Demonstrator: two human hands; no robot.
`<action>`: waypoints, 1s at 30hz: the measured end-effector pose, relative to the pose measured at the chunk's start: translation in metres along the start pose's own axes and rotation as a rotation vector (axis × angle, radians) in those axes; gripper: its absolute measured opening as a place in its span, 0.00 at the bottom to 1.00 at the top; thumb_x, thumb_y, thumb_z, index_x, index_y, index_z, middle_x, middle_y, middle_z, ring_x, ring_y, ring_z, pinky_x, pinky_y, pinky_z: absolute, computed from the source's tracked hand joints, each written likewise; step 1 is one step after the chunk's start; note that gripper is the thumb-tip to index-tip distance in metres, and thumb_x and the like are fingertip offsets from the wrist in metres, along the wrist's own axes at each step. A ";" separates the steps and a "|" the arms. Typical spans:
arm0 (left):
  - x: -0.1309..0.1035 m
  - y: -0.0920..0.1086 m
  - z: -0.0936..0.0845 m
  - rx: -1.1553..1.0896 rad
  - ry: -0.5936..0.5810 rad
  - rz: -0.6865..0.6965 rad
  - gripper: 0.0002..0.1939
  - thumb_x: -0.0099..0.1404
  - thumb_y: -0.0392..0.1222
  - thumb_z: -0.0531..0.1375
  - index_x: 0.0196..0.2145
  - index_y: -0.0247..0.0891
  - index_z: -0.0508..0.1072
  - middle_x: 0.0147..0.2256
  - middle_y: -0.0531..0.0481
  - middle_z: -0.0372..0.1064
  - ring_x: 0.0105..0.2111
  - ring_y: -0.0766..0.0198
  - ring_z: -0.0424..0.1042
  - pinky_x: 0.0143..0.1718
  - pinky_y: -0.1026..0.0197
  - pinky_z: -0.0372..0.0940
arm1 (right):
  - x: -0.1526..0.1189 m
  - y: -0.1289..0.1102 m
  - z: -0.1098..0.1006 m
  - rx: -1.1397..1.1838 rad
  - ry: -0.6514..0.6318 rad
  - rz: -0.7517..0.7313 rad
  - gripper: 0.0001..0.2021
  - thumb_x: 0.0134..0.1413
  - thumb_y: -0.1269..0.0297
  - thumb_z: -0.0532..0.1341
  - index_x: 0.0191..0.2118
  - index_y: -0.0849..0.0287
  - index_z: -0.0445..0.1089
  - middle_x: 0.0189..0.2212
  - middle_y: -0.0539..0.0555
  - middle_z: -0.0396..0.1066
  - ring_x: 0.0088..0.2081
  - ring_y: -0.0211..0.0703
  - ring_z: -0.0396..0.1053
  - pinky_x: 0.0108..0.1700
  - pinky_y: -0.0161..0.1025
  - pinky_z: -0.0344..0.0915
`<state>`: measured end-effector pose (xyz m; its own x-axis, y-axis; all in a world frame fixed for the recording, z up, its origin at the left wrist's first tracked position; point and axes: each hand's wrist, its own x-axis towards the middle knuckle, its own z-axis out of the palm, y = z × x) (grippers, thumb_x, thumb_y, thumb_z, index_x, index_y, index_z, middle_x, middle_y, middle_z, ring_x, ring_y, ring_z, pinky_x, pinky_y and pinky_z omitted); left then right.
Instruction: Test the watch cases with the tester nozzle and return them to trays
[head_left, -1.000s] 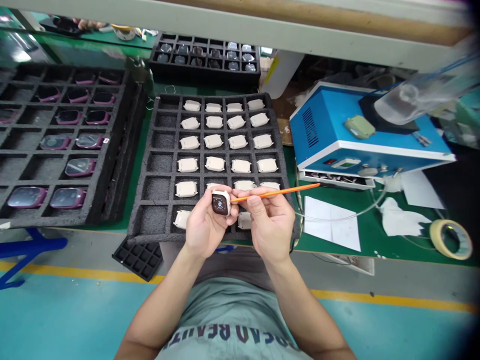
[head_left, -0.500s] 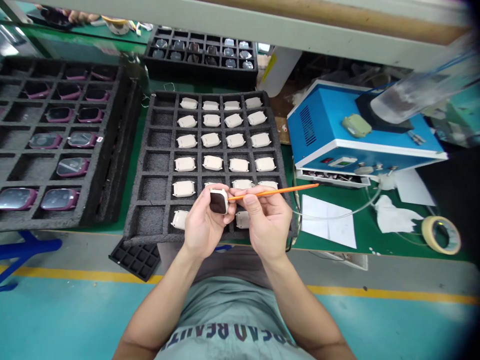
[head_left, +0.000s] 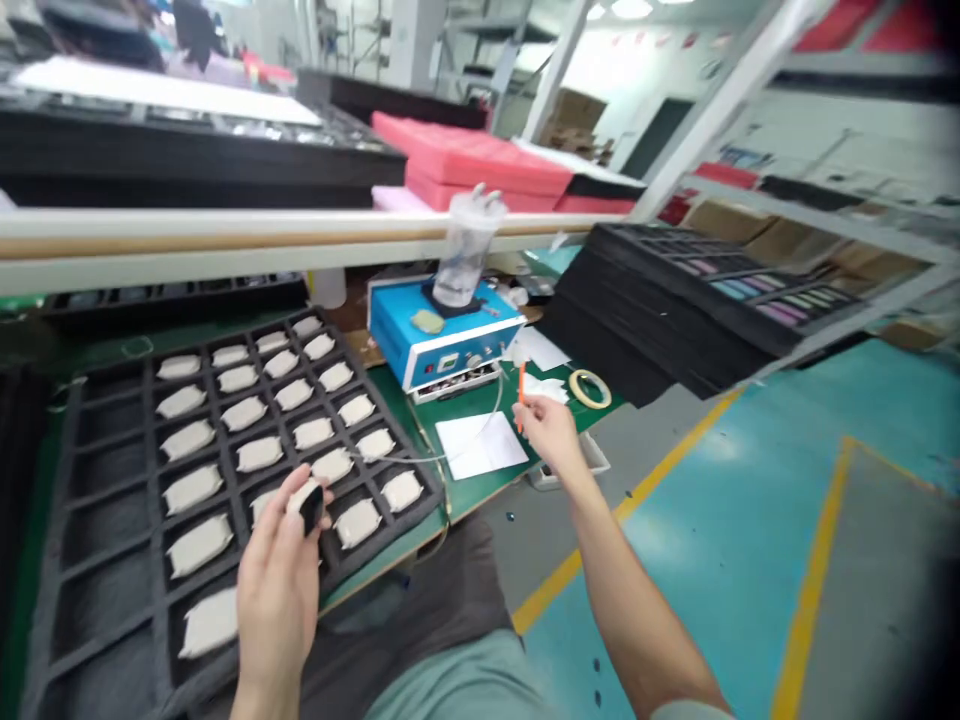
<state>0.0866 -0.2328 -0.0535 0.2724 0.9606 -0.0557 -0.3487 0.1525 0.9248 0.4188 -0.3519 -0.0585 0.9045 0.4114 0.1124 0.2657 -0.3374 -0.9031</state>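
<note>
My left hand (head_left: 276, 575) is closed around a smartwatch body (head_left: 310, 506) with a pale beige case and a dark screen side, above the front of a dark foam tray (head_left: 154, 480). Beige watch cases (head_left: 197, 545) lie face down in the tray's compartments. Out to the right, my right hand (head_left: 553, 432) pinches a thin orange stick (head_left: 521, 380), which points up and away. It is over the green bench, between a white paper sheet (head_left: 480, 445) and a crumpled white tissue (head_left: 546, 388).
A blue machine (head_left: 442, 335) with a clear cup (head_left: 463, 255) stands behind the paper; a thin clear tube runs from it. A tape roll (head_left: 589, 390) lies right of the tissue. A shelf edge (head_left: 225, 245) crosses above the bench. Stacked black trays (head_left: 645, 310) stand further right.
My hands have moved apart: the right carried the orange stick away from the watch to the right, while the left kept the watch over the tray. The view has swung right and up.
</note>
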 end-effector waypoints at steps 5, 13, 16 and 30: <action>-0.004 -0.019 0.045 0.663 -0.101 0.675 0.22 0.67 0.44 0.69 0.57 0.44 0.76 0.52 0.42 0.77 0.52 0.50 0.77 0.55 0.50 0.71 | -0.027 -0.036 -0.006 0.060 -0.150 -0.099 0.19 0.57 0.51 0.64 0.47 0.57 0.78 0.50 0.64 0.79 0.51 0.58 0.77 0.52 0.50 0.73; -0.010 -0.002 0.151 1.058 -0.424 1.302 0.35 0.72 0.30 0.59 0.73 0.36 0.55 0.52 0.37 0.75 0.49 0.50 0.76 0.49 0.51 0.72 | -0.048 -0.094 -0.038 0.341 -0.761 -0.142 0.08 0.55 0.56 0.67 0.34 0.54 0.73 0.31 0.53 0.77 0.35 0.49 0.76 0.39 0.44 0.72; 0.016 0.043 0.201 1.280 -0.669 1.312 0.32 0.72 0.39 0.61 0.70 0.35 0.60 0.60 0.34 0.71 0.56 0.44 0.73 0.53 0.46 0.71 | 0.009 -0.098 -0.092 0.241 -0.711 -0.149 0.12 0.55 0.53 0.66 0.34 0.57 0.71 0.30 0.52 0.74 0.33 0.44 0.73 0.38 0.40 0.69; 0.248 0.061 0.664 1.597 -0.732 1.180 0.22 0.73 0.47 0.65 0.59 0.36 0.72 0.59 0.40 0.70 0.56 0.50 0.73 0.56 0.41 0.72 | 0.176 -0.130 -0.256 -0.458 -0.674 -0.192 0.09 0.60 0.60 0.60 0.38 0.57 0.76 0.29 0.52 0.75 0.29 0.41 0.68 0.30 0.37 0.60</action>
<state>0.7282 -0.1393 0.2387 0.9045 0.1279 0.4067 0.1961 -0.9719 -0.1305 0.6285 -0.4522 0.1851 0.4751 0.8660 -0.1561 0.6357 -0.4604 -0.6196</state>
